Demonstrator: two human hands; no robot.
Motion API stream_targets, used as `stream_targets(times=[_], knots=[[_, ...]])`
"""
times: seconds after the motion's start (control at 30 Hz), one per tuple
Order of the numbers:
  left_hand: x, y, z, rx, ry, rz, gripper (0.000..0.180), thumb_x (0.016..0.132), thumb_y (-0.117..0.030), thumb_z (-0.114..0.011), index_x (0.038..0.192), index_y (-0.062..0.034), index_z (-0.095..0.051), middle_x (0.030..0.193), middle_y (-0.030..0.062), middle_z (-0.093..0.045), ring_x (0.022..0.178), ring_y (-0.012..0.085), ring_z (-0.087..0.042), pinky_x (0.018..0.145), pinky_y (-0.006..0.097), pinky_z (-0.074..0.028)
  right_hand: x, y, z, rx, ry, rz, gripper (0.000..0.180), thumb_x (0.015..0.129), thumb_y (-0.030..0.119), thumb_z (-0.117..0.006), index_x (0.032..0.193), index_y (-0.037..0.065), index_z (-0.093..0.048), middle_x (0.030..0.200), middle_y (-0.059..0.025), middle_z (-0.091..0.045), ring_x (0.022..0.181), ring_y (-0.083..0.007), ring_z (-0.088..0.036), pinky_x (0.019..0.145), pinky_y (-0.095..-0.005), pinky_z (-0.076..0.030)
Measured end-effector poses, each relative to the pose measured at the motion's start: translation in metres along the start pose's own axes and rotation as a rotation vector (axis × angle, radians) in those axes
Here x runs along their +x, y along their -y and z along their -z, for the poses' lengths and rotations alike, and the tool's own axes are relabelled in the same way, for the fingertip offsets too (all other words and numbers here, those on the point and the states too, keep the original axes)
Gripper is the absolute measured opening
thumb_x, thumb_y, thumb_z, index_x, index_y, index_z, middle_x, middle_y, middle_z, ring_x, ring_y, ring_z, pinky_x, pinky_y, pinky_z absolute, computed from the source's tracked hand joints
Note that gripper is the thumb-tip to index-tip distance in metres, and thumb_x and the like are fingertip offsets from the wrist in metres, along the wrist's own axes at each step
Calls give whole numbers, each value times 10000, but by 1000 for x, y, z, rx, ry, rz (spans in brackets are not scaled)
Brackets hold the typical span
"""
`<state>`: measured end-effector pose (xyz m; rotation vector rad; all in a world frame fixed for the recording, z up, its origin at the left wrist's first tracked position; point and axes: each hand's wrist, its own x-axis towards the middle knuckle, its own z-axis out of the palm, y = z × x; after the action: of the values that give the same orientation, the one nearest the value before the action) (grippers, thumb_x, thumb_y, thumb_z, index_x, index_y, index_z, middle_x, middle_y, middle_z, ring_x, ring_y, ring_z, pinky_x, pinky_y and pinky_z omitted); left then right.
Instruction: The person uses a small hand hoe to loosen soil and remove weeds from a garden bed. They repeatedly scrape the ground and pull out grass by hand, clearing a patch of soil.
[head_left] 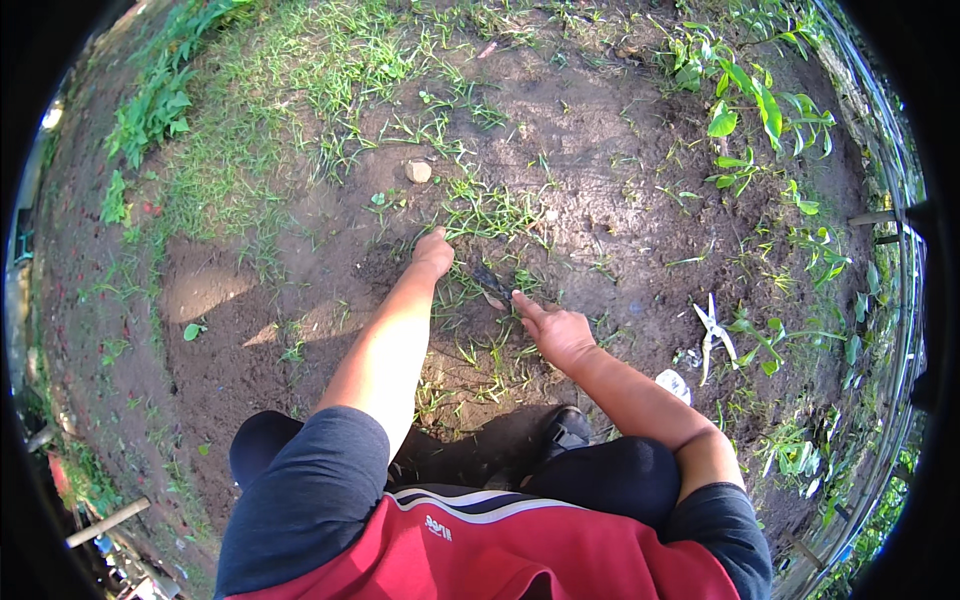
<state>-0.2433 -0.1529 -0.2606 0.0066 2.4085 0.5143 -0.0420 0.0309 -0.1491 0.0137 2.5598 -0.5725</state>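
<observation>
My left hand is closed low over the soil at the left edge of a grass tuft; its fingers seem to pinch some blades, though the grip is partly hidden. Just to the right, my right hand grips a dark hand tool with a flat blade, index finger stretched along it. The blade points up and left into the soil and grass between my hands, and its exact kind is hard to make out. More short grass grows between my forearms, nearer my feet.
Pruning shears with pale handles lie on the ground to the right, near a crumpled clear plastic piece. A stone sits beyond my left hand. Leafy plants and a fence line the right side. My shoe is close below.
</observation>
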Motion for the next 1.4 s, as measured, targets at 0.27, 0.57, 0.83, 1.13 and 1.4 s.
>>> stream_targets(times=[0.27,0.57,0.83,1.13,1.4], knots=[[-6,9,0,-113,-70,6,519,794,-71,-454,1312,-98,-473,1235,189,-551,1181,323,-498,976,346,-397,-8,9,13,-131,-2,0,600,850,111,-492,1402,277,-324,1030,-123,-584,794,-281,-651,686,-373,-529],[-23,33,35,-18,-66,-108,412,847,-217,-519,1217,-37,-513,1168,228,-569,1103,365,-536,924,417,-429,-30,-2,40,-164,-157,-87,480,847,192,-560,1273,395,-471,835,-39,-547,705,-229,-633,576,-380,-512],[-57,16,68,363,-169,-338,289,798,-247,-607,995,-41,-555,988,193,-594,964,367,-578,843,456,-460,-14,1,57,497,-37,-177,420,884,284,-538,1300,291,-486,1069,-132,-641,1000,-304,-602,898,-401,-461],[-32,1,52,489,-141,-387,433,879,-128,-429,1312,-114,-437,1065,167,-610,1022,335,-584,851,443,-473,42,19,47,503,24,-146,443,886,249,-542,1322,225,-468,1113,-153,-623,1048,-328,-575,922,-398,-446],[-2,-3,41,615,-117,-283,233,898,-123,-402,1075,-46,-531,1095,185,-598,1029,315,-588,862,425,-480,37,16,46,512,27,-131,446,889,218,-533,1326,169,-463,1150,-169,-598,1064,-341,-560,937,-395,-439]])
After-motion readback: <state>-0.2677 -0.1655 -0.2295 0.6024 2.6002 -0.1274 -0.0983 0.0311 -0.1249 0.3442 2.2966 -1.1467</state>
